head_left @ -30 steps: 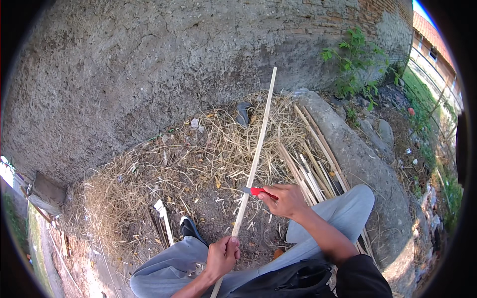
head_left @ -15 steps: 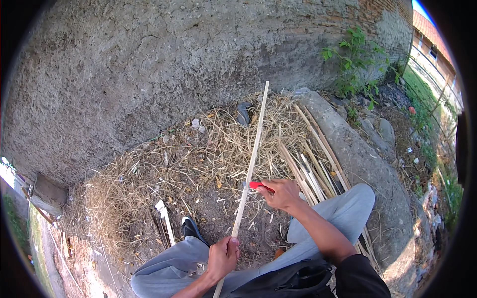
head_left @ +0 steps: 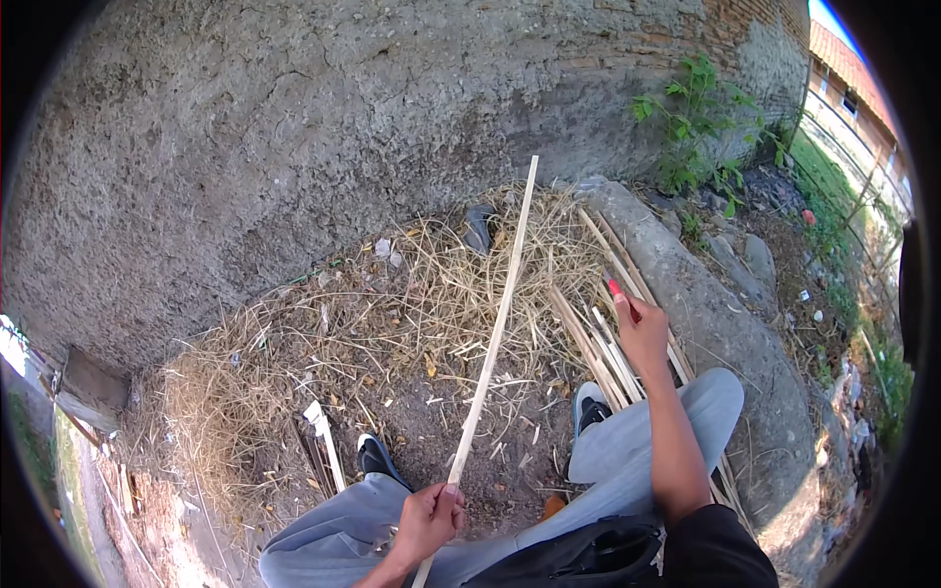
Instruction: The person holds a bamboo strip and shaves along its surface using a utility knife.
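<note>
The left hand [head_left: 428,519] has its grip closed around the pale wooden strip [head_left: 505,304], which slants away ahead of it, while the right hand [head_left: 643,335] clasps a red utility knife [head_left: 615,286] well apart from the strip. Straw-strewn ground [head_left: 323,323] spreads ahead of the left grip toward a rough wall [head_left: 343,118]. Half a second ago, the knife was at the strip.

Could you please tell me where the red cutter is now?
In the head view, the red cutter is right of centre, held in the right hand, near the wooden strips beside the grey stone.
</note>
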